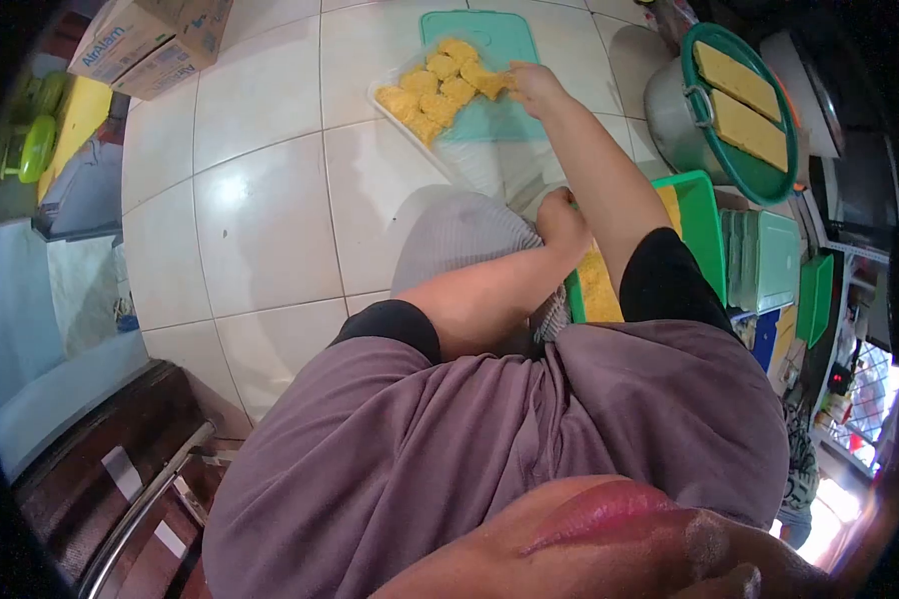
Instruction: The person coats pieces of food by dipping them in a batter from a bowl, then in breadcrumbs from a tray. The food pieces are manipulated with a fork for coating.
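Observation:
Several yellow crumb-coated pieces [440, 90] lie close together in a pale shallow tray [378, 96], which partly overlaps a teal lid [514, 45] on the floor. My right hand [537, 90] is at the right end of these pieces, its fingers closed around the edge of a yellow piece [487, 83]. Nearer my body, my left hand [562, 217] is by the corner of a green basin [704, 215] with yellow crumbs [597, 285] in it. The fingers of my left hand are curled, and what they hold, if anything, is hidden. My right forearm passes over part of the basin.
A cardboard box [155, 50] stands at the upper left. On the right, a metal pot [669, 105] bears a round green tray [739, 185] with two yellow slabs [749, 130]. Stacked pale green containers [769, 260] are beside the basin. A dark wooden bench [90, 459] is at the lower left.

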Motion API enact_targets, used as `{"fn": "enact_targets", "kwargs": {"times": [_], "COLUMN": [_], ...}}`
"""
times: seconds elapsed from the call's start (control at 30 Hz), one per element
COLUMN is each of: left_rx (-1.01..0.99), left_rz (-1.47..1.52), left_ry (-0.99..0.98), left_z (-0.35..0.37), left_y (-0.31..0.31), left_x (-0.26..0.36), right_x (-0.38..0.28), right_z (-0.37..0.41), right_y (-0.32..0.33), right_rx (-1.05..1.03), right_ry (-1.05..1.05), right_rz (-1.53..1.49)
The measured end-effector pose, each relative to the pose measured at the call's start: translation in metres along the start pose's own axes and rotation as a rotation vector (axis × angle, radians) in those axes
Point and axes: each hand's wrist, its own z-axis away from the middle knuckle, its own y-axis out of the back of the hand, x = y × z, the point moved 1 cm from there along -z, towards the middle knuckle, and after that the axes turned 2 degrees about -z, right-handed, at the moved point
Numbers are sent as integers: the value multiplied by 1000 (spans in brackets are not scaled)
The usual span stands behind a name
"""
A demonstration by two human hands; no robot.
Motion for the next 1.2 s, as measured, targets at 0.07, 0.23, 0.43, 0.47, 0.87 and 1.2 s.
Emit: {"fn": "enact_targets", "kwargs": {"times": [0.07,0.23,0.43,0.47,0.87,1.2], "left_rx": [29,81,23,13,-3,-6], "left_rz": [-8,-16,-92,-90,-15,-15], "left_ry": [49,25,33,21,-44,-15], "left_z": [5,1,-4,-7,-17,-13], "left_y": [5,3,2,0,-4,0], "left_x": [5,6,-1,-6,-16,-9], "right_x": [-14,-36,30,51,144,120], "right_z": [25,119,271,288,306,210], "right_y": [18,118,254,271,217,198], "right_rx": [-55,-269,-49,-67,213,274], "right_ry": [3,135,11,-83,-134,343], "right_rz": [-144,-393,561,897,732,1070]}}
